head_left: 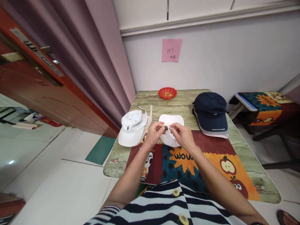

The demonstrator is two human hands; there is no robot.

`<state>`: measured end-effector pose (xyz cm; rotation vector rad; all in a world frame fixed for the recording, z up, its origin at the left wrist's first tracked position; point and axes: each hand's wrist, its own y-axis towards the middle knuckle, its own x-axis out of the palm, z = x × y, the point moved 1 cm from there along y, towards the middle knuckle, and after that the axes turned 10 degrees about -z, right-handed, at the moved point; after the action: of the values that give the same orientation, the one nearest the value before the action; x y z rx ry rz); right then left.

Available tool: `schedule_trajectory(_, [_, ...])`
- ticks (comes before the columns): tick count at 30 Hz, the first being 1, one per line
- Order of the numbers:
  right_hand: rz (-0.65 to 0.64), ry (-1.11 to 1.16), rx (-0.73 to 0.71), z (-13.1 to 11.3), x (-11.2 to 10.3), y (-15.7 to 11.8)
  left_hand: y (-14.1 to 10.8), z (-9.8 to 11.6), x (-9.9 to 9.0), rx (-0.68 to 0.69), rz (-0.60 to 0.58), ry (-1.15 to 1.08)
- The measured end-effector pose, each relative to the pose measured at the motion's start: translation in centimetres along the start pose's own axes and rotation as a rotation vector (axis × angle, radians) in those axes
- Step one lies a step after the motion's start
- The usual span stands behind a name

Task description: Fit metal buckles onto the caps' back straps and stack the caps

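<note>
A white cap [171, 119] lies in front of me on the table, its brim pointing toward the wall. My left hand [154, 134] pinches one side of its back strap, the fingertips pressed together. On the other side my right hand [183, 136] pinches the strap too, close to a small dark piece [166, 128] that looks like a buckle. Both hands partly cover the cap. Left of them sits another white cap [131, 120] with a small dark logo, on top of beige headwear with loose straps [150, 112]. A stack topped by a navy cap [210, 107] stands to the right.
A red scalloped dish [167, 93] is at the table's [145, 99] far edge. A colourful patterned mat [178, 168] covers its near part. A pink note [172, 50] hangs on the wall. At left are a curtain and wooden door [58, 103]; at right, a stool [264, 106].
</note>
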<state>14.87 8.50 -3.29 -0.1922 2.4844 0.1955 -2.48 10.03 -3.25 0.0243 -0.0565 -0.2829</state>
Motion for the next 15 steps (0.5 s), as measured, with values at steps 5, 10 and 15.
schedule_trajectory(5, [-0.011,-0.016,0.026,-0.12,-0.01,0.0,0.09,-0.53,-0.36,0.004,-0.003,-0.001])
schedule_trajectory(10, [-0.027,-0.033,0.031,-0.52,0.02,0.1,0.23,-1.01,-0.69,0.024,0.01,0.055])
schedule_trajectory(15, [0.036,-0.02,0.021,-0.67,0.18,0.04,0.18,-0.9,-0.59,0.019,0.032,0.037])
